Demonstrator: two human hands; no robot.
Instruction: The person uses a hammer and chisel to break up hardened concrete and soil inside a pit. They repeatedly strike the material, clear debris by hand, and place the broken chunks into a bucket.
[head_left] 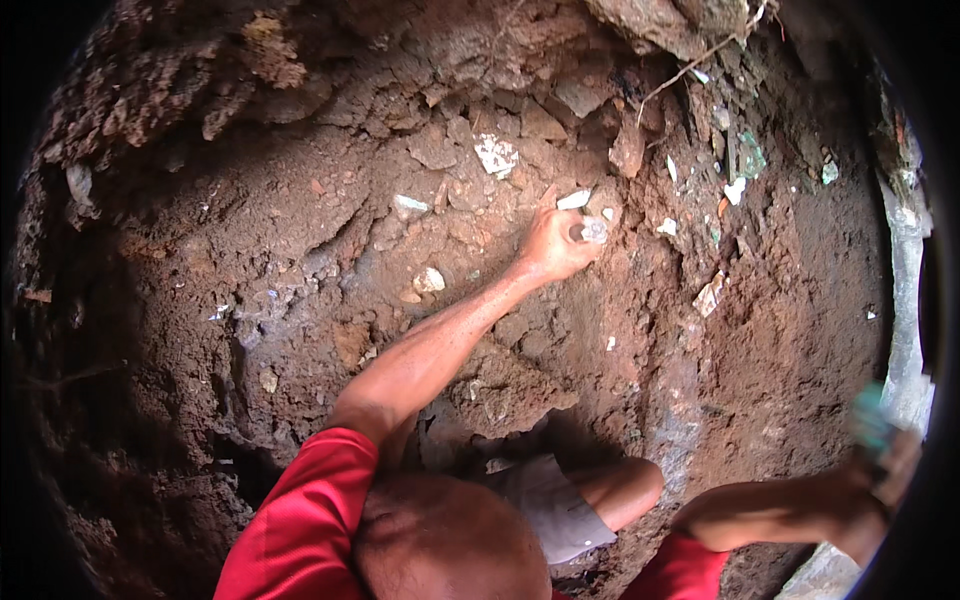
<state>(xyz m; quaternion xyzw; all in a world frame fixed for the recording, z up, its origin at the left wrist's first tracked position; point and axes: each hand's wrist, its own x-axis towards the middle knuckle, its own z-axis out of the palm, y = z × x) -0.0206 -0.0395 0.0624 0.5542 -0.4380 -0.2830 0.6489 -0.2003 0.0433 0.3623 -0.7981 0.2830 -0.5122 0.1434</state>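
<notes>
My left hand [562, 240] reaches out to the earth wall, its fingers wrapped round a rod-like thing with a pale, shiny end [594, 230] that I see nearly end-on. Its far part is hidden by the fist and soil. Just above the knuckles lies a small white fragment [573, 200]. Out at the right rim my right hand [895, 468] is raised, closed on a teal object [872, 418] smeared by motion; its exact kind does not show.
Brown, crumbly earth [800, 320] surrounds me, with a white speckled stone [496, 155], a pale stone [429, 279] and greenish shards [750, 155]. A thin root [690, 66] hangs at the upper right. A pale grey upright edge [905, 290] runs along the right.
</notes>
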